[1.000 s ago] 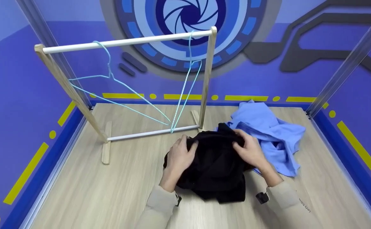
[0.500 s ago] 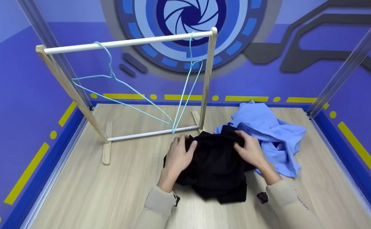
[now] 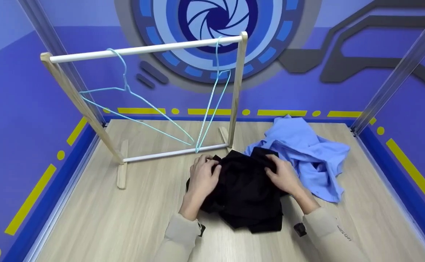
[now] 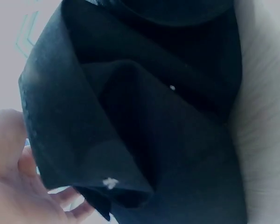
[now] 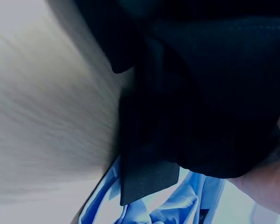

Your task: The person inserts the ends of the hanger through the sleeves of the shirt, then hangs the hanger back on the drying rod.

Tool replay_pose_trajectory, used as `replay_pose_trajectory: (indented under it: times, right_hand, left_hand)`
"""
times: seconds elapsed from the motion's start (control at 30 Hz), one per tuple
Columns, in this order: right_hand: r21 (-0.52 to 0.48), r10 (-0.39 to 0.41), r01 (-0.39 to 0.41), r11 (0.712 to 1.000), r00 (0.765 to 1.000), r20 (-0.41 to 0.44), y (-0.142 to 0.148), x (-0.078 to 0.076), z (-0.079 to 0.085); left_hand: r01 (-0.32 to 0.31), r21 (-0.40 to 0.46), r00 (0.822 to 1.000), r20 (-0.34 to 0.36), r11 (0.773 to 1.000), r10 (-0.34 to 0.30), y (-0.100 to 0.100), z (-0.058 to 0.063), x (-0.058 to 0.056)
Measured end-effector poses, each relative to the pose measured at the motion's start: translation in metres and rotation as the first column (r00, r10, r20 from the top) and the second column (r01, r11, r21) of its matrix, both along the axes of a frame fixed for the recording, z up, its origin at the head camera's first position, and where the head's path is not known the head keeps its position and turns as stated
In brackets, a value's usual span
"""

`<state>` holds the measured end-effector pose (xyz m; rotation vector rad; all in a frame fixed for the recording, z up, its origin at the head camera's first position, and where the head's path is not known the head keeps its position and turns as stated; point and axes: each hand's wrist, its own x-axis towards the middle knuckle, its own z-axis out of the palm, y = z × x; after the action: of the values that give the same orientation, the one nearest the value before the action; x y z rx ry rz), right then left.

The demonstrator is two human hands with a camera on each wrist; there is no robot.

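Observation:
A black garment (image 3: 247,196) lies bunched on the wooden tabletop in front of the person. On its far left edge the left hand (image 3: 203,178) grips the cloth, thumb on the near side. At the far right, the right hand (image 3: 285,176) holds a raised fold between thumb and fingers. Seen from the left wrist, loose folds of the garment (image 4: 186,154) hang beside the left hand (image 4: 11,182), whose fingers are partly behind the fabric. The right wrist view has the dark garment (image 5: 224,102) against the right hand (image 5: 266,186), most of which is out of frame.
A wooden rack (image 3: 238,94) with a white top bar (image 3: 154,48) stands behind and to the left. From it hang a light-blue hanger (image 3: 154,105) and a second hanger (image 3: 209,109). A crumpled blue garment (image 3: 307,149) lies at the back right. Printed walls enclose the table.
The far edge of the black garment has come down slightly under both hands, and the right-hand fold sits lower. Rack and blue garment stay put.

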<state>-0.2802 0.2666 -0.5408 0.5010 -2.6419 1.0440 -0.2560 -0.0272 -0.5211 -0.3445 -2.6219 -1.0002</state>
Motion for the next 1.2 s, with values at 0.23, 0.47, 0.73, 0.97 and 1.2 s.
replay_pose_trajectory:
  times: [0.23, 0.47, 0.73, 0.97, 1.2]
  right_hand:
    - [0.006, -0.01, 0.01, 1.0, 1.0, -0.011, 0.002, 0.004, 0.0]
    - [-0.018, 0.01, -0.011, 1.0, 0.997, -0.07, 0.008, 0.01, 0.004]
    - [-0.091, 0.069, -0.09, 0.992, 0.976, -0.207, 0.02, 0.015, 0.01]
    - [-0.161, 0.199, -0.25, 0.955, 0.94, -0.278, 0.031, 0.021, 0.017]
    - [-0.079, 0.429, -0.438, 0.895, 0.897, -0.11, 0.046, 0.027, 0.011]
  left_hand:
    - [0.039, 0.049, 0.997, 0.063, 0.998, -0.042, -0.001, 0.0, 0.0]
    - [0.066, 0.084, 0.995, 0.066, 0.994, -0.072, -0.003, -0.001, -0.002]
    - [0.08, 0.093, 0.98, 0.172, 0.992, -0.095, -0.006, 0.001, -0.002]
    - [0.13, 0.129, 0.959, 0.235, 0.983, -0.158, -0.01, 0.001, -0.004]
    - [0.164, 0.133, 0.95, 0.245, 0.977, -0.193, -0.015, 0.001, -0.004]
